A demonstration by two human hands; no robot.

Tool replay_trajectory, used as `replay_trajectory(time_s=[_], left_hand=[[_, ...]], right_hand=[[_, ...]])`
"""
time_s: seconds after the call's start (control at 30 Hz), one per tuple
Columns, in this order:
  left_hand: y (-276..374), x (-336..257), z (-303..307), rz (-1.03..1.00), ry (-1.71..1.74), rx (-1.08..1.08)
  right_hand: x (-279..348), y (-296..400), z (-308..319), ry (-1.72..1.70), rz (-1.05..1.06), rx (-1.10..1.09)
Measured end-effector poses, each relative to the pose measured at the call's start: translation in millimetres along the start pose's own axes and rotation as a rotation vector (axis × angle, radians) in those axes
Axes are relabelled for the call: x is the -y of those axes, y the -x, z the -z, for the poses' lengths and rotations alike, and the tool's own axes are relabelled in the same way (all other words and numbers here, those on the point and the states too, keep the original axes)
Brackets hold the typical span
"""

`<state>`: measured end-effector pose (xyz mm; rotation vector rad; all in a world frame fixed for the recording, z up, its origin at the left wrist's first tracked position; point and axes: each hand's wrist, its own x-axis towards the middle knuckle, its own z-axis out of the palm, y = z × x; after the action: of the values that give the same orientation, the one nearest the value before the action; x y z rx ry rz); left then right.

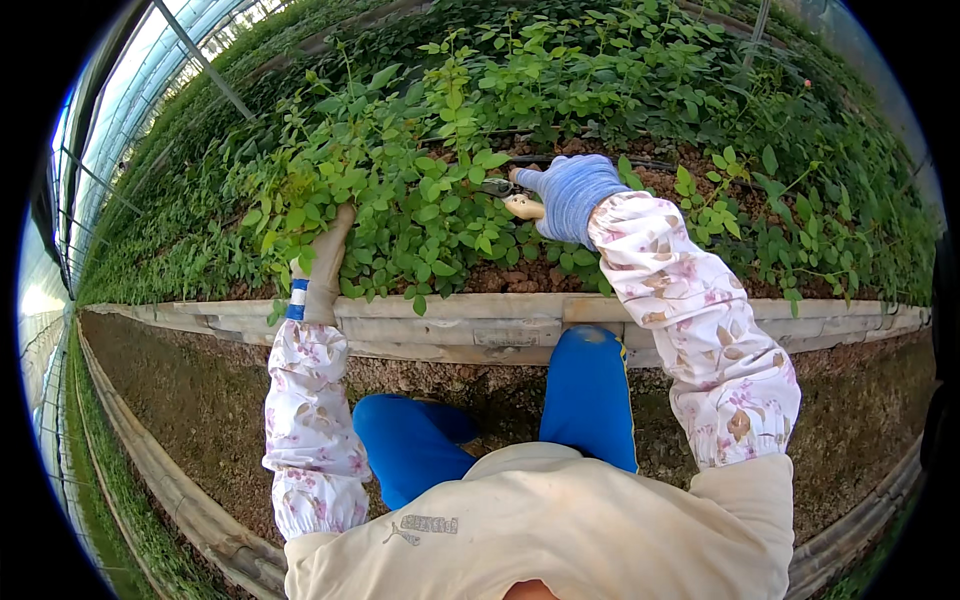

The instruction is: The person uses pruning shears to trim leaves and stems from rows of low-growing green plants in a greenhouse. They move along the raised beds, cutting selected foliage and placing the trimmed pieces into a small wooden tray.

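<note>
My right hand [571, 196], in a blue knitted glove, is closed round pruning shears [523, 204] with pale handles and a dark metal head. The blades point left into the leaves of a rose bush [431, 195], and their tips are partly hidden. My left hand [334, 238], in a tan glove with a blue and white band at the wrist, reaches into the foliage at the left of the bush. Leaves cover its fingers, so whether they grip a stem cannot be seen. Both forearms wear floral sleeve covers.
A low edging of stacked boards [450, 322] borders the bed, close to my knees. Reddish soil [525, 276] and a black drip line [652, 163] show between the plants. A dirt path [187, 405] runs under me, with another edging [187, 510] behind. Metal greenhouse poles [202, 60] rise at the upper left.
</note>
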<state>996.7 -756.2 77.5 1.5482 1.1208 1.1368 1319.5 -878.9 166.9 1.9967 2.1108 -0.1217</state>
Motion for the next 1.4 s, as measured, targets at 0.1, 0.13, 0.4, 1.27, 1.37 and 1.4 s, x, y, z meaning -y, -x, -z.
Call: replay_trajectory(time_s=[0.1, 0.13, 0.4, 1.27, 1.37, 1.4], left_hand=[[-5.8, -7.0, -16.0, -0.037, -0.03, 0.042], [-6.5, -10.8, -20.1, -0.041, -0.028, 0.054], [-27.5, -38.8, -74.1, 0.138, 0.115, 0.441], [-119.1, 27.0, -78.1, -0.092, 0.066, 0.449], [-134.6, 49.1, -50.9, -0.293, -0.134, 0.441], [-120.2, 42.2, -62.7, -0.459, -0.272, 0.458]], right_hand=[[-6.6, -26.7, -6.5, 0.037, 0.01, -0.019], [-4.5, -32.3, -5.0, 0.03, 0.016, -0.025], [23.0, -60.2, 8.1, 0.092, 0.129, -0.098], [0.6, -54.6, 0.9, 0.15, 0.129, -0.145], [26.9, -62.8, 12.2, 0.18, 0.123, -0.058], [22.2, -64.7, 2.1, 0.194, 0.102, -0.046]])
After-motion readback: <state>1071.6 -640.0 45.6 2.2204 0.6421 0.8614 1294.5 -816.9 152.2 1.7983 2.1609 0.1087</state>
